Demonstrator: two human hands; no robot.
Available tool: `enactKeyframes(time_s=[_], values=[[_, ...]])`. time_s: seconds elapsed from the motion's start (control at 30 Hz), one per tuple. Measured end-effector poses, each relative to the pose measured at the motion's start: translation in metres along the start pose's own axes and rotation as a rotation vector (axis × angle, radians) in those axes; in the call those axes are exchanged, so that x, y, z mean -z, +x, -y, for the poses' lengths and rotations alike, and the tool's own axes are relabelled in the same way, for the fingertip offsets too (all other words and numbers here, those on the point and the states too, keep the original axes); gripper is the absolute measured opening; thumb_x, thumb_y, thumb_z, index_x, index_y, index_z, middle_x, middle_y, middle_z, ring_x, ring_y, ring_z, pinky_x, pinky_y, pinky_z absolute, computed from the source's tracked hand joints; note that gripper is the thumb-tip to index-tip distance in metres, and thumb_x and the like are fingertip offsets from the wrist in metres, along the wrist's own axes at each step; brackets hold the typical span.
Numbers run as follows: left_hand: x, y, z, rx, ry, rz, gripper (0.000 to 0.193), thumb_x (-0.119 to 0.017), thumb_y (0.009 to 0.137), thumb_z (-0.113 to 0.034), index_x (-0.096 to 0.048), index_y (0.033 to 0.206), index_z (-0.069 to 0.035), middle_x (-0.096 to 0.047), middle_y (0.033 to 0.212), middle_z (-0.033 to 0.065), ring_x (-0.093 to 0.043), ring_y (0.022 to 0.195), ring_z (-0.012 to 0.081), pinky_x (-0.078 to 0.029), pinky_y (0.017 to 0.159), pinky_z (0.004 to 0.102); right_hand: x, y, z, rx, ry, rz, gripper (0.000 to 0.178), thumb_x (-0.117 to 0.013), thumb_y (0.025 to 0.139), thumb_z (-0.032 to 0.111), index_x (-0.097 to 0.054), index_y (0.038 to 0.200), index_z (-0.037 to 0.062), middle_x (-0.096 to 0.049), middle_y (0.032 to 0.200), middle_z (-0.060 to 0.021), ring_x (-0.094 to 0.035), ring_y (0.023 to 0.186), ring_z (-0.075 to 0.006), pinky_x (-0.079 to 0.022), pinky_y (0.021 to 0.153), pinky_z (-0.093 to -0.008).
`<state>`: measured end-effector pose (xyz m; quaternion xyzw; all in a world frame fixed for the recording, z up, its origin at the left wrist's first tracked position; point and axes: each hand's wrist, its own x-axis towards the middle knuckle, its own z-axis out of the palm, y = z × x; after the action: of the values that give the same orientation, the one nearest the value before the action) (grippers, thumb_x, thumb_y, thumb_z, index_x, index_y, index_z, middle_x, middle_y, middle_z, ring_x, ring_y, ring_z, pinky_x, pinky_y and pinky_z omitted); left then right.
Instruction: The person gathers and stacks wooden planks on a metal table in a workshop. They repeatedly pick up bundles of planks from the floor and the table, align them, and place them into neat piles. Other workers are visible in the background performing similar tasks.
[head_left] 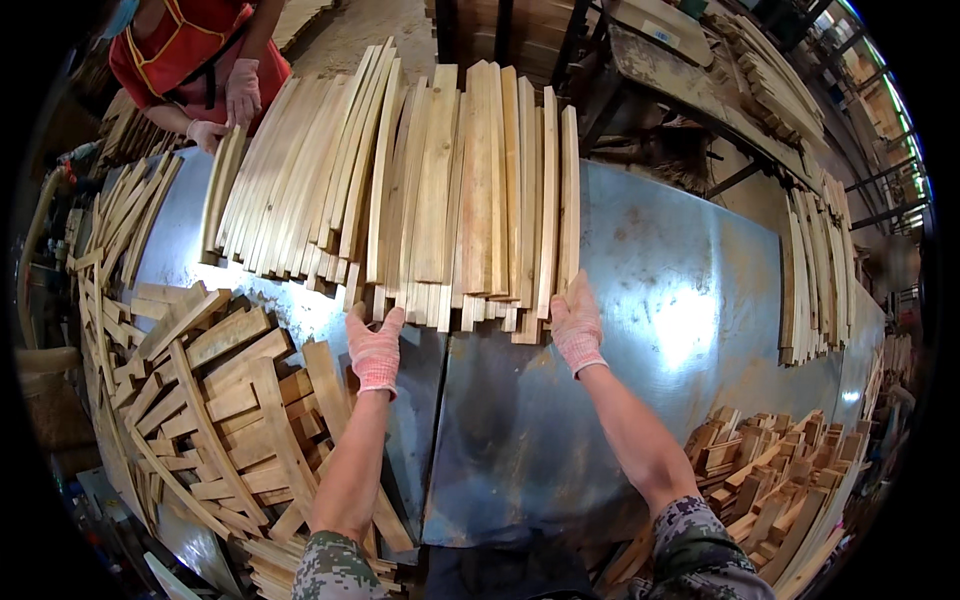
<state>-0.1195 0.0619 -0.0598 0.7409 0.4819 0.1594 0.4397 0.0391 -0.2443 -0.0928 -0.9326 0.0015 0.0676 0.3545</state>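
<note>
A wide row of pale wooden strips (pixel 440 190) lies side by side on the metal table, with uneven near ends. My left hand (pixel 374 352), in a pinkish knitted glove, is at the near ends left of the middle, its thumb and fingers apart. At the row's right edge, my right hand (pixel 577 328), gloved alike, has its thumb by the near end of the outermost wooden strip (pixel 569 200) and its fingers along the outer side. Some of its fingertips are hidden.
Loose wooden pieces (pixel 235 400) are heaped at left, and shorter blocks (pixel 770 480) at lower right. More strips (pixel 815 270) lie on the right of the metal table (pixel 640 400). A co-worker (pixel 195 60) in a red apron, gloved, touches strips at far left.
</note>
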Motion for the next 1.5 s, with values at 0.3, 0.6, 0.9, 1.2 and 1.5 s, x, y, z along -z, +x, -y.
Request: enactKeyframes(time_s=[0.3,0.6,0.9,1.2,1.5], values=[[0.000,0.027,-0.046,0.004,0.230,0.195,0.093,-0.080,0.091,-0.054,-0.051,0.155,0.007,-0.062,0.149,0.0282,-0.059,0.140,0.0389,-0.045,0.118,0.0441,0.000,0.021,-0.033,-0.070,0.274,0.168,0.068,-0.064,0.106,0.023,-0.039,0.164,-0.0004,-0.055,0.157,-0.0285,-0.052,0.147,-0.0402,-0.042,0.122,-0.0407],[-0.015,0.043,-0.022,-0.122,0.071,0.165,0.059,-0.074,0.100,-0.029,-0.061,0.149,0.002,-0.076,0.127,0.0219,-0.072,0.116,0.0336,-0.053,0.105,0.0420,0.016,0.005,-0.005,-0.044,0.083,0.245,0.065,-0.061,0.106,0.029,-0.043,0.161,-0.0013,-0.054,0.157,-0.0277,-0.051,0.146,-0.0434,-0.042,0.121,-0.0442],[0.007,0.091,-0.067,0.107,-0.142,0.675,0.114,-0.087,0.085,-0.042,-0.025,0.170,0.003,-0.042,0.169,0.0261,-0.042,0.156,0.0347,-0.036,0.127,0.0477,0.022,0.070,0.068,-0.265,-0.055,0.251,0.076,-0.075,0.089,0.047,-0.056,0.146,0.0003,-0.061,0.146,-0.0274,-0.058,0.138,-0.0397,-0.047,0.115,-0.0473],[-0.042,0.130,-0.107,0.003,0.290,0.500,0.093,-0.084,0.089,-0.041,-0.045,0.159,0.005,-0.061,0.151,0.0247,-0.061,0.139,0.0355,-0.048,0.116,0.0418,0.026,0.074,0.015,-0.051,-0.431,-0.101,0.059,-0.074,0.089,0.041,-0.065,0.130,-0.0005,-0.072,0.126,-0.0273,-0.069,0.118,-0.0434,-0.055,0.103,-0.0483],[-0.041,0.098,-0.092,-0.103,0.341,0.489,0.097,-0.083,0.089,-0.041,-0.041,0.156,0.015,-0.055,0.154,0.0336,-0.055,0.145,0.0394,-0.046,0.119,0.0426,0.044,0.042,0.011,-0.372,0.442,0.409,0.051,-0.081,0.087,0.019,-0.064,0.130,-0.0033,-0.075,0.117,-0.0201,-0.072,0.109,-0.0301,-0.056,0.100,-0.0410]])
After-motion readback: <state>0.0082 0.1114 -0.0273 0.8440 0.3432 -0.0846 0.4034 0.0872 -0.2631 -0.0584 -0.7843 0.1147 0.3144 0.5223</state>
